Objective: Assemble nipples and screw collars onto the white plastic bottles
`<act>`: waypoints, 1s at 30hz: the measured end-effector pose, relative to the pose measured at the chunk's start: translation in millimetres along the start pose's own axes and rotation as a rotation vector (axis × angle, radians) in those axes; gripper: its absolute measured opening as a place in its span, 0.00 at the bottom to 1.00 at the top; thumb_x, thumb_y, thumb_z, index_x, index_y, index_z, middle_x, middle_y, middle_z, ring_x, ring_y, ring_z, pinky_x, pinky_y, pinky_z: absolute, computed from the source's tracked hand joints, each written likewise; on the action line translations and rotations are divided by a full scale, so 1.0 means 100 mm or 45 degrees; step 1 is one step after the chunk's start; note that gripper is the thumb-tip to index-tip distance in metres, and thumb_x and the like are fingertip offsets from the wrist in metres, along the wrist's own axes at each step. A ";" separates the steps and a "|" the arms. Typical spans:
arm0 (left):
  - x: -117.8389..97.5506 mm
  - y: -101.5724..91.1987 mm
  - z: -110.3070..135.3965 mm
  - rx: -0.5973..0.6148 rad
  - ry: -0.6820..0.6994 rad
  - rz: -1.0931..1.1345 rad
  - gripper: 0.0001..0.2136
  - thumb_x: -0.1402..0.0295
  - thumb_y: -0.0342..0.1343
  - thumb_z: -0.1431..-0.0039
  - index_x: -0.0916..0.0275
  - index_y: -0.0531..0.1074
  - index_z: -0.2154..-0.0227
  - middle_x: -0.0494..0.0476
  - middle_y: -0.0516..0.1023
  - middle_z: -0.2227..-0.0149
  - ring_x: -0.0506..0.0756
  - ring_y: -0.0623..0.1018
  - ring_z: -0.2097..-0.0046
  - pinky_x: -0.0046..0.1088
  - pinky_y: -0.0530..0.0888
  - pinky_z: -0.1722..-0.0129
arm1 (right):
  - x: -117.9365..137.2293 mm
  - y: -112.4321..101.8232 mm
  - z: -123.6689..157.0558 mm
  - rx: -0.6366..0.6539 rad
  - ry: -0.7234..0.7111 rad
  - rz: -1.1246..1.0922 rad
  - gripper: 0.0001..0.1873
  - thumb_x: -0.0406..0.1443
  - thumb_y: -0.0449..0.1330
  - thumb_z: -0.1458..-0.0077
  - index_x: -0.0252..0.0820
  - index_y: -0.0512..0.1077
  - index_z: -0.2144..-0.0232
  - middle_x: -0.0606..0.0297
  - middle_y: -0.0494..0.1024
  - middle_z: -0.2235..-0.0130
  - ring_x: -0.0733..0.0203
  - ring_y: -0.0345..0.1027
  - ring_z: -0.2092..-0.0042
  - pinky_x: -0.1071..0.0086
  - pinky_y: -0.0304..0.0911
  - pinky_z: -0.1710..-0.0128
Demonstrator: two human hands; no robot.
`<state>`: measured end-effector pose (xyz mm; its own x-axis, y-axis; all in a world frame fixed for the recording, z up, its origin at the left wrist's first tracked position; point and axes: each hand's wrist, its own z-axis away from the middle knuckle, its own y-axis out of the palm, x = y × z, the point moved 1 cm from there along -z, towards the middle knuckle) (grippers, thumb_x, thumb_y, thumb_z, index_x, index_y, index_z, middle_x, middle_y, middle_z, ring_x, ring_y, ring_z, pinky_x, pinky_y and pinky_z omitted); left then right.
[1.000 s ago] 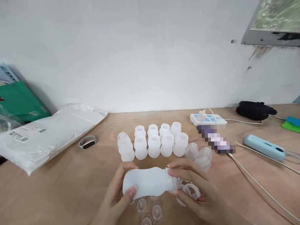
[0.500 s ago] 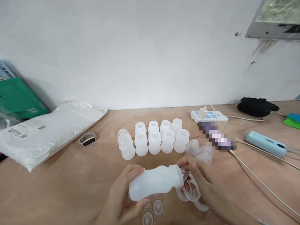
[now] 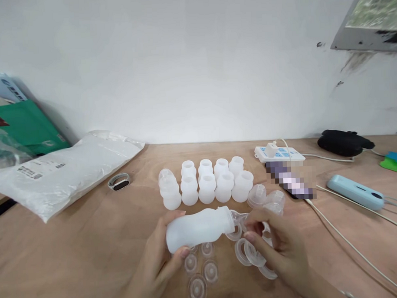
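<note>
My left hand is wrapped round the base of a frosted white baby bottle, which lies nearly level with its neck to the right. A clear nipple sticks out through the collar on that neck. The curled fingers of my right hand pinch the nipple's tip, which looks drawn out. Below the bottle several clear nipples lie on the table. Loose translucent collar rings lie under my right hand, partly hidden by it.
Several white bottles stand in two rows behind my hands, with clear caps to their right. A wristband and a white parcel lie left. Rightward are a phone, a power strip, a blue device and cables.
The bottle and both hands have risen a little and shifted slightly left. My right fingers have moved outward from the collar to the nipple's tip. More loose nipples show below the bottle.
</note>
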<state>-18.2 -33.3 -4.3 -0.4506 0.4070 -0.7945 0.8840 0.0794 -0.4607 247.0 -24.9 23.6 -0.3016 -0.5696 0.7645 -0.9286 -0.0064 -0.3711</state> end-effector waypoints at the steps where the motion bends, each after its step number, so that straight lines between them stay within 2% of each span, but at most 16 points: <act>1: -0.01 0.00 0.00 -0.009 -0.051 0.031 0.16 0.56 0.53 0.33 0.55 0.66 0.46 0.55 0.77 0.60 0.57 0.76 0.65 0.29 0.75 0.67 | 0.00 -0.01 0.00 -0.062 -0.114 0.126 0.06 0.35 0.62 0.38 0.47 0.71 0.58 0.64 0.75 0.64 0.58 0.70 0.63 0.67 0.66 0.64; 3: -0.01 0.00 -0.01 -0.023 -0.088 0.099 0.16 0.54 0.53 0.33 0.55 0.67 0.47 0.55 0.77 0.59 0.59 0.77 0.62 0.29 0.75 0.66 | 0.01 -0.01 -0.01 -0.059 -0.274 0.281 0.20 0.33 0.64 0.42 0.48 0.67 0.48 0.58 0.72 0.51 0.52 0.69 0.51 0.61 0.67 0.54; 5: 0.00 -0.02 -0.03 -0.016 -0.073 0.141 0.15 0.55 0.52 0.32 0.54 0.67 0.48 0.55 0.78 0.57 0.59 0.77 0.61 0.28 0.75 0.64 | 0.01 0.03 -0.02 0.019 -0.332 0.346 0.26 0.33 0.64 0.42 0.49 0.62 0.43 0.55 0.66 0.45 0.49 0.66 0.45 0.58 0.67 0.49; 7: 0.01 -0.04 -0.06 -0.006 -0.072 0.158 0.15 0.55 0.51 0.31 0.54 0.68 0.48 0.55 0.78 0.56 0.59 0.78 0.60 0.28 0.75 0.62 | 0.02 0.05 -0.01 0.028 -0.361 0.388 0.24 0.30 0.61 0.40 0.48 0.61 0.44 0.56 0.64 0.45 0.51 0.65 0.45 0.60 0.67 0.49; 10: -0.01 -0.05 -0.07 -0.002 -0.115 0.179 0.15 0.53 0.50 0.31 0.54 0.69 0.49 0.54 0.78 0.58 0.58 0.77 0.61 0.28 0.75 0.63 | 0.02 0.05 0.00 -0.109 -0.404 0.464 0.21 0.27 0.60 0.39 0.48 0.64 0.47 0.59 0.65 0.50 0.56 0.65 0.51 0.64 0.67 0.52; 13: -0.04 -0.05 -0.05 0.032 -0.152 0.174 0.17 0.51 0.49 0.31 0.55 0.71 0.50 0.53 0.78 0.62 0.57 0.76 0.65 0.28 0.74 0.66 | 0.04 0.03 -0.01 -0.206 -0.440 0.519 0.23 0.26 0.61 0.41 0.48 0.64 0.46 0.58 0.64 0.47 0.55 0.64 0.50 0.62 0.66 0.50; 15: -0.04 -0.04 -0.04 0.084 -0.154 0.180 0.18 0.51 0.49 0.32 0.56 0.71 0.50 0.54 0.78 0.62 0.58 0.76 0.65 0.28 0.74 0.66 | 0.05 0.03 -0.03 -0.109 -0.471 0.527 0.25 0.25 0.60 0.41 0.47 0.63 0.43 0.56 0.65 0.43 0.52 0.63 0.45 0.58 0.64 0.46; 18: -0.01 -0.04 -0.02 0.147 -0.101 0.226 0.16 0.52 0.48 0.30 0.55 0.70 0.49 0.55 0.78 0.59 0.58 0.78 0.63 0.28 0.76 0.65 | 0.05 0.05 -0.05 0.072 -0.512 0.456 0.26 0.23 0.55 0.39 0.46 0.62 0.41 0.58 0.74 0.47 0.51 0.64 0.43 0.55 0.63 0.45; 21: 0.02 -0.05 -0.02 0.162 0.036 0.205 0.15 0.56 0.50 0.30 0.53 0.66 0.45 0.56 0.78 0.56 0.57 0.79 0.63 0.26 0.77 0.69 | 0.03 0.06 -0.06 0.138 -0.398 0.358 0.19 0.33 0.60 0.38 0.44 0.66 0.44 0.60 0.78 0.55 0.51 0.69 0.51 0.57 0.66 0.51; 24: 0.03 -0.05 -0.03 0.220 0.329 0.092 0.21 0.62 0.59 0.35 0.48 0.63 0.41 0.58 0.76 0.50 0.59 0.79 0.57 0.28 0.78 0.63 | 0.00 0.05 -0.06 0.165 -0.097 0.268 0.11 0.45 0.60 0.37 0.44 0.72 0.59 0.63 0.77 0.64 0.54 0.69 0.61 0.61 0.66 0.61; 27: 0.03 -0.04 -0.03 0.240 0.565 -0.104 0.25 0.71 0.62 0.37 0.44 0.64 0.41 0.58 0.72 0.43 0.60 0.77 0.48 0.33 0.77 0.51 | -0.05 0.05 -0.05 0.150 0.183 0.207 0.19 0.47 0.54 0.35 0.44 0.68 0.74 0.67 0.72 0.73 0.58 0.66 0.68 0.66 0.62 0.69; 29: 0.02 -0.04 -0.03 0.238 0.582 -0.123 0.25 0.73 0.61 0.36 0.44 0.64 0.41 0.59 0.71 0.42 0.61 0.76 0.46 0.35 0.76 0.50 | -0.08 0.06 -0.04 0.155 0.255 0.164 0.22 0.50 0.54 0.35 0.44 0.67 0.77 0.67 0.70 0.75 0.58 0.65 0.69 0.66 0.61 0.70; 30: 0.00 -0.04 -0.04 0.236 0.551 -0.073 0.24 0.71 0.61 0.36 0.46 0.64 0.40 0.60 0.72 0.44 0.61 0.77 0.47 0.35 0.77 0.51 | -0.09 0.06 -0.03 0.155 0.269 0.131 0.22 0.51 0.54 0.35 0.44 0.69 0.75 0.66 0.72 0.74 0.57 0.67 0.68 0.66 0.63 0.69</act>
<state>-21.6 -30.1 -1.3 -0.3699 0.7515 -0.5462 0.8043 -0.0353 -0.5932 244.1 -17.3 15.7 -0.4434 -0.3880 0.8080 -0.8618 -0.0633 -0.5033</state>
